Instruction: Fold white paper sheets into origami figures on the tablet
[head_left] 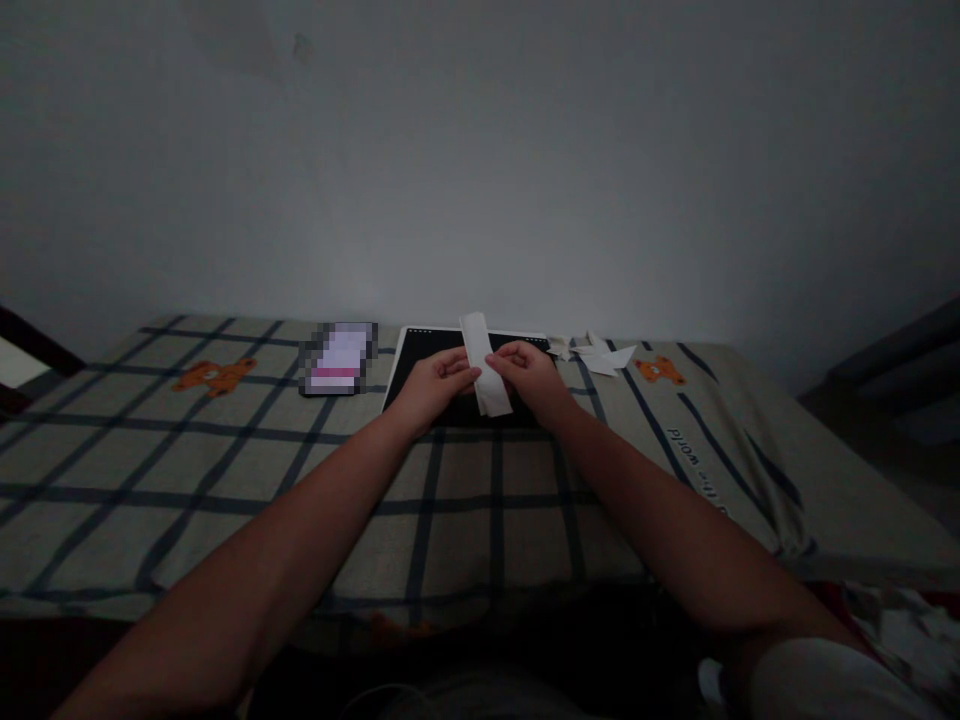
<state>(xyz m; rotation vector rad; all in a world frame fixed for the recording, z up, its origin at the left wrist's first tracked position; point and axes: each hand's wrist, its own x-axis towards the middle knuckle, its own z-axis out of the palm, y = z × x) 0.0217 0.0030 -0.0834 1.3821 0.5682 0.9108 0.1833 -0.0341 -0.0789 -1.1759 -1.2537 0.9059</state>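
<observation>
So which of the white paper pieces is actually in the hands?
The long folded strip, pinched by both hands over the black pad. The small scraps lie untouched on the cloth to the right.

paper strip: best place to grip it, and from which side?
Grip the paper strip at its middle, on its long edges, one side each. It is narrow and stands on end above the black pad, so the left hand and right hand pinch there, ends free.
</observation>
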